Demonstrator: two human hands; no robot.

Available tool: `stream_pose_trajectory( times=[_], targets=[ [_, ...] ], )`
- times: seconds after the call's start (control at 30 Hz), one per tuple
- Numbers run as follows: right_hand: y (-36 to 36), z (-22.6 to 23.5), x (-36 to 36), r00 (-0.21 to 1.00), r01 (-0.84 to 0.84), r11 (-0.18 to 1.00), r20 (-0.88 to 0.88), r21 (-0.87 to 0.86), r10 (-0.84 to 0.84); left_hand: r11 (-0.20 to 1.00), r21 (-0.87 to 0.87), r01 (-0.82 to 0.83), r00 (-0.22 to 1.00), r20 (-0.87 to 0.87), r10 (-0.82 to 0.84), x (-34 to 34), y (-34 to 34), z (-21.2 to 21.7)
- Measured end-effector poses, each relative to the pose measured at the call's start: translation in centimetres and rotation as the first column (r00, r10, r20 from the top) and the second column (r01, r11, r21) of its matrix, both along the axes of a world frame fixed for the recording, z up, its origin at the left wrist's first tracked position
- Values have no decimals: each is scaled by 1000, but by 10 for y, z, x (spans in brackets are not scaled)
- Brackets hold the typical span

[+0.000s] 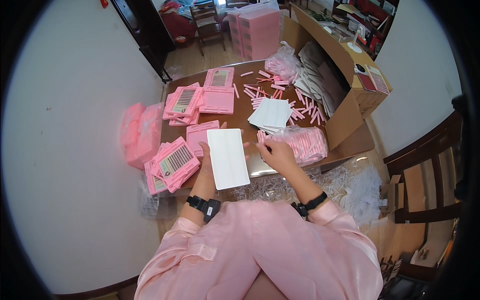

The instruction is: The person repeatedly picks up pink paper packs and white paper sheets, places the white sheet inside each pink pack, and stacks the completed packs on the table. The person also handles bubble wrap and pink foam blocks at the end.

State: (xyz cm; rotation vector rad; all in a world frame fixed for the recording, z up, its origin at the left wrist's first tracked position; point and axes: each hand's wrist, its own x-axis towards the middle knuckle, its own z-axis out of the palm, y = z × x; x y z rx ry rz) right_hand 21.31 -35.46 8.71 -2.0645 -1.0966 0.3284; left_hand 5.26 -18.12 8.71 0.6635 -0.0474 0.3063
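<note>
My left hand [205,164] holds up a blank white rectangular card [228,159], its thumb along the left edge and fingertips showing past the top and right. To the right of the card, my right hand [279,157] is closed in a pinch. Whatever lies between its fingers is too small to make out. Just beyond it is a clear plastic bag [309,145] full of pink tubes. Behind the raised card, a pink tray [200,132] rests on the brown table [240,132]. Overlapping white cards [272,115] lie farther back.
Pink trays with rows of black lashes [175,161] are piled at the left. Loose pink tubes [305,107] scatter toward a large open cardboard box [345,112] at the right. Wrapped pink packs [142,132] stand by the wall. Shredded packing [360,192] covers the floor.
</note>
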Motion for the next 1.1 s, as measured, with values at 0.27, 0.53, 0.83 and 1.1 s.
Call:
stream_pose_trajectory(
  times=[0.27,0.53,0.83,1.1],
  targets=[
    [34,15,-14,993,97,993,64,71,-101,999,-33,8,1000,-11,-9,-8,-8,3],
    [36,14,-18,987,97,989,117,111,-110,1000,-23,-6,1000,17,7,-8,-7,-7],
    [36,13,-21,994,72,996,81,59,-77,1000,-9,-28,999,-43,27,-7,-9,-8],
    [38,11,-19,979,121,992,162,34,-125,999,-36,-15,1000,7,15,-12,-3,-8]
  ],
)
